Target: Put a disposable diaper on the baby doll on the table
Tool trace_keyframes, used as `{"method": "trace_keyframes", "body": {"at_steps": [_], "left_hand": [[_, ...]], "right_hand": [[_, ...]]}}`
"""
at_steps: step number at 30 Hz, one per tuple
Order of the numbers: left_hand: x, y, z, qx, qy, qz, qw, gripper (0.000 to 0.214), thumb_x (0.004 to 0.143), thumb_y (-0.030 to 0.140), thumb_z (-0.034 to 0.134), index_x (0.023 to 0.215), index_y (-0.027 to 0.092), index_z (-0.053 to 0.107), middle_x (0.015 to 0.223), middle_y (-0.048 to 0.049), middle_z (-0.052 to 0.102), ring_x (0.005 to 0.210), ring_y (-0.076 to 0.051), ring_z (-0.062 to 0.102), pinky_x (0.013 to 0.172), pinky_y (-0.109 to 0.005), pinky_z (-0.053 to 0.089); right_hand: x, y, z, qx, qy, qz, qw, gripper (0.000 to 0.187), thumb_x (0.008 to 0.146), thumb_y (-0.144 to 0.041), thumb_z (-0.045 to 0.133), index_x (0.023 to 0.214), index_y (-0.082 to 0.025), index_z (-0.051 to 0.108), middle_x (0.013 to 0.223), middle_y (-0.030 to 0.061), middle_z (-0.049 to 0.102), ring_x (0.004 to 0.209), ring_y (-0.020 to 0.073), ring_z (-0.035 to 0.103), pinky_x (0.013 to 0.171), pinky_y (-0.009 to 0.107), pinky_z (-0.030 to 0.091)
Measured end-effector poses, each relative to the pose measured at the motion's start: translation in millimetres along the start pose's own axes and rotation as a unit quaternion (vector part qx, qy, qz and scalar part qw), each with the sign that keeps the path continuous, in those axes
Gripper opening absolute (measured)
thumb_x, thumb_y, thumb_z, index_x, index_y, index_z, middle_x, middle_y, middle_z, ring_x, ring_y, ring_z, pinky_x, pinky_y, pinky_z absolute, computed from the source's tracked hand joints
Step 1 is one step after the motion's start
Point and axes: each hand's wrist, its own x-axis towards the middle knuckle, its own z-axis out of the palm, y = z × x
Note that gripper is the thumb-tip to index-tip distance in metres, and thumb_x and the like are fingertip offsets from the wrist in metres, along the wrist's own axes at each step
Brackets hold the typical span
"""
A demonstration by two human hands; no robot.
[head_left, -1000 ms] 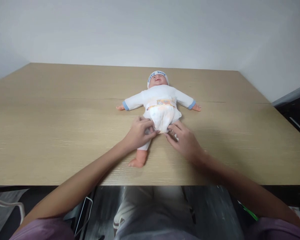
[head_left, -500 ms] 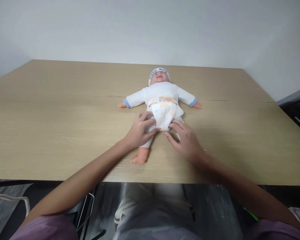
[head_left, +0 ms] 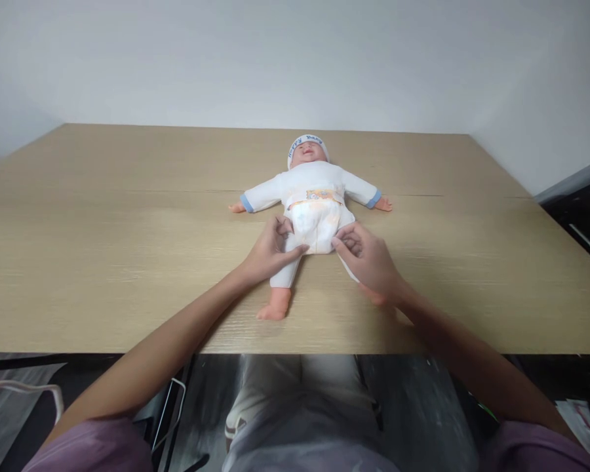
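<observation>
A baby doll (head_left: 311,183) in a white top and white cap lies on its back on the wooden table (head_left: 103,249), arms spread, feet toward me. It wears a white diaper (head_left: 316,221) with a printed waistband. My left hand (head_left: 270,249) pinches the diaper's edge at the doll's left-side leg opening, fingers curled. My right hand (head_left: 368,259) grips the diaper's edge on the other side and covers that leg. One bare doll foot (head_left: 274,309) shows below my left hand.
The table's near edge runs just below the doll's foot, with my lap under it. A white wall rises behind the table. A dark piece of furniture (head_left: 580,210) stands at the right. A white frame (head_left: 24,393) shows at the lower left.
Both hands have shifted up along the diaper's sides toward the doll's hips. The fingers have curled tighter on the diaper's leg edges.
</observation>
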Motion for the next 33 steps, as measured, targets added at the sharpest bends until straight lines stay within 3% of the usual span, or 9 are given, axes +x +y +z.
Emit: {"method": "trace_keyframes", "body": {"at_steps": [3,8,11,17,19,22,27,33], "left_hand": [[0,-3,-0.5,-0.012,0.003,-0.014,1.000,0.055,0.087,0.045,0.089,0.111,0.026,0.044,0.120,-0.0063,0.059,0.111,-0.023,0.062,0.104,-0.044,0.054],[-5,6,2.8,-0.047,0.038,-0.071,0.996,0.056,0.086,0.044,0.092,0.120,0.026,0.051,0.133,-0.0091,0.064,0.119,-0.025,0.068,0.110,-0.045,0.056],[-8,12,4.1,-0.036,0.036,-0.085,0.995,0.049,0.088,0.045,0.091,0.120,0.024,0.059,0.126,-0.0091,0.071,0.113,-0.025,0.071,0.106,-0.045,0.057],[-7,14,1.0,0.081,0.020,-0.045,0.996,0.035,0.093,0.054,0.084,0.104,0.022,0.075,0.107,-0.0085,0.076,0.107,-0.030,0.064,0.101,-0.048,0.051],[-4,15,-1.0,0.077,-0.004,-0.059,0.995,0.036,0.095,0.057,0.081,0.100,0.022,0.076,0.100,-0.0070,0.076,0.102,-0.029,0.062,0.095,-0.045,0.050],[2,16,-3.5,-0.022,-0.052,-0.100,0.993,0.040,0.098,0.060,0.078,0.101,0.020,0.077,0.098,-0.0056,0.075,0.094,-0.025,0.064,0.085,-0.039,0.049],[3,12,-2.4,-0.163,-0.052,-0.142,0.975,0.041,0.095,0.059,0.083,0.096,0.019,0.071,0.096,-0.0047,0.071,0.088,-0.021,0.062,0.077,-0.034,0.045],[-2,14,4.2,-0.059,-0.007,-0.114,0.992,0.039,0.093,0.056,0.085,0.091,0.020,0.072,0.087,-0.0016,0.066,0.081,-0.019,0.055,0.077,-0.034,0.041]], "right_hand": [[2,2,-8,0.013,0.014,0.015,1.000,0.024,0.102,-0.050,0.071,0.103,-0.026,0.065,0.094,0.0029,0.082,0.068,0.0189,0.064,0.067,0.034,0.049],[0,1,-10,-0.060,0.026,-0.003,0.998,0.019,0.100,-0.045,0.074,0.105,-0.026,0.073,0.098,0.0037,0.085,0.065,0.0193,0.062,0.071,0.037,0.050],[-3,-2,-8,-0.102,0.026,-0.038,0.994,0.017,0.101,-0.042,0.074,0.106,-0.026,0.075,0.099,0.0040,0.085,0.072,0.0222,0.066,0.077,0.039,0.050],[-2,-4,-2,-0.130,0.011,-0.074,0.989,0.017,0.102,-0.041,0.074,0.099,-0.024,0.073,0.098,0.0057,0.082,0.090,0.0276,0.070,0.087,0.041,0.048],[-1,-5,0,-0.127,0.004,-0.074,0.989,0.021,0.102,-0.043,0.074,0.093,-0.024,0.070,0.096,0.0059,0.080,0.093,0.0281,0.069,0.087,0.041,0.047],[2,-5,1,-0.099,-0.005,-0.062,0.993,0.027,0.101,-0.045,0.074,0.087,-0.023,0.068,0.094,0.0048,0.077,0.092,0.0261,0.068,0.085,0.039,0.046],[5,0,-3,-0.018,-0.022,0.001,1.000,0.031,0.099,-0.053,0.077,0.090,-0.023,0.073,0.087,0.0015,0.074,0.077,0.0204,0.060,0.076,0.036,0.044],[9,7,-5,0.015,-0.046,0.019,0.999,0.039,0.098,-0.060,0.077,0.091,-0.022,0.072,0.082,-0.0006,0.068,0.071,0.0169,0.050,0.070,0.034,0.038]]}}
